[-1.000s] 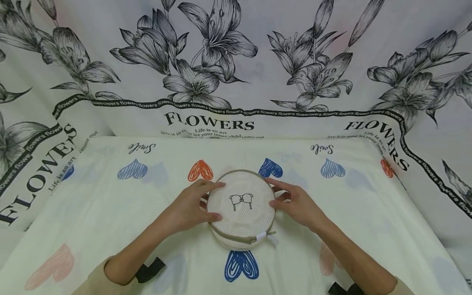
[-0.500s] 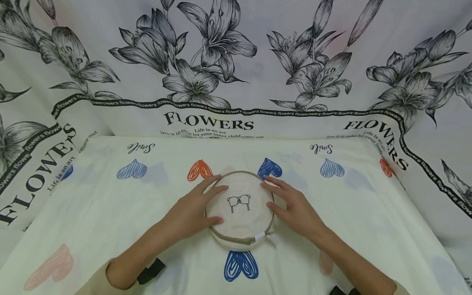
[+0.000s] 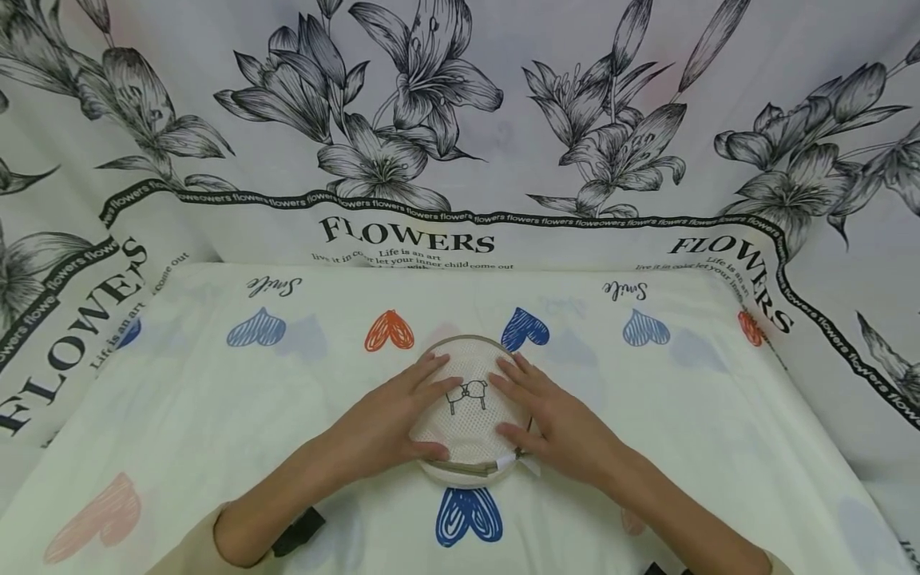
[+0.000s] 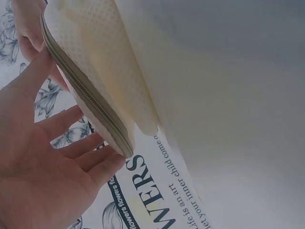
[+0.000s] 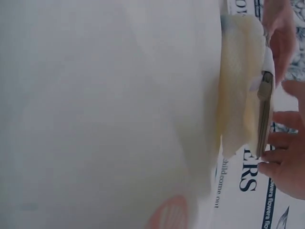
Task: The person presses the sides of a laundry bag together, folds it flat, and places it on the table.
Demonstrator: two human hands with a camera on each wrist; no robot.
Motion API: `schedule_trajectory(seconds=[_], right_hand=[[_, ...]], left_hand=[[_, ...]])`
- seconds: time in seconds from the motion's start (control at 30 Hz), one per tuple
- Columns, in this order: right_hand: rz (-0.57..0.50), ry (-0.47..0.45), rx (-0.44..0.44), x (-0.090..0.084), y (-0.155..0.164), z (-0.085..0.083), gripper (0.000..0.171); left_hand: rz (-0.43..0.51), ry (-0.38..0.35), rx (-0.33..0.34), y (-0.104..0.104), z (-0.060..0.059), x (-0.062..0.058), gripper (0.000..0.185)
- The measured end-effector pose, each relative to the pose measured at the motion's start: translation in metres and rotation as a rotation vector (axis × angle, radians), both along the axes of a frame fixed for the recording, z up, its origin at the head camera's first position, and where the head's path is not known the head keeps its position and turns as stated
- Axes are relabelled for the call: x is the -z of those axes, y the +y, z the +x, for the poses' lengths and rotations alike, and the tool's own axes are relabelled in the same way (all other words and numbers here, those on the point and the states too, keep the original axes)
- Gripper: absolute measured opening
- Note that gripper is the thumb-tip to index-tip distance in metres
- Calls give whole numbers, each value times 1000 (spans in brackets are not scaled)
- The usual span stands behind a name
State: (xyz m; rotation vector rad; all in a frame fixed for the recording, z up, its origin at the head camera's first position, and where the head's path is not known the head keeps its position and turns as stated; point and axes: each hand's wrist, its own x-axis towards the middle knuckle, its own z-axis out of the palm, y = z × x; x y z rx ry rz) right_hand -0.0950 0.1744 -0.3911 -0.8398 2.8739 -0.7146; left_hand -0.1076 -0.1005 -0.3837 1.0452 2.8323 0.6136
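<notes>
A round cream mesh laundry bag [image 3: 467,435], with a small bra-like outline printed on its lid, sits on the white cloth. My left hand [image 3: 391,415] lies over its left side, fingers spread on the lid and thumb near the front edge. Over the right side is my right hand [image 3: 564,419], its fingers extended onto the lid. In the left wrist view, the olive zipper [image 4: 90,98] runs round the rim close to my fingertips. The right wrist view shows the zipper pull [image 5: 265,86] near a white tab. The bag's far underside is hidden.
The white cloth [image 3: 216,423] covers the table and carries printed hearts, including a blue heart [image 3: 469,515] in front of the bag. Behind stands a flower-printed curtain [image 3: 503,160]. A black strap [image 3: 298,531] is at the left forearm.
Both hands have moved inward from the bag's rim and now lie flatter on the lid, partly covering the print. The bag has stayed nearly in place.
</notes>
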Motion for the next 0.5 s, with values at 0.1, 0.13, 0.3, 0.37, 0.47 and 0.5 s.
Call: schedule_trajectory(seconds=[0.1,0.13,0.3,0.37,0.47,0.5], right_hand=[[54,24,-38,2,-1,1,83],[69,33,-51,3,-1,1,88],[120,58,-89,6,-2,1,99],[135,68,-104,7,-3,1,100],[162,87,-127,7,-4,0,102],[173,90,-134,7,-5,0,103]], left_hand=[[-2,12,12,1,1,1,91],[-5,14,14,1,2,2,91],[-32,33,31,4,3,3,93],[-47,41,38,4,3,4,94],[-63,44,49,6,4,5,96],[-67,45,53,6,4,6,96]])
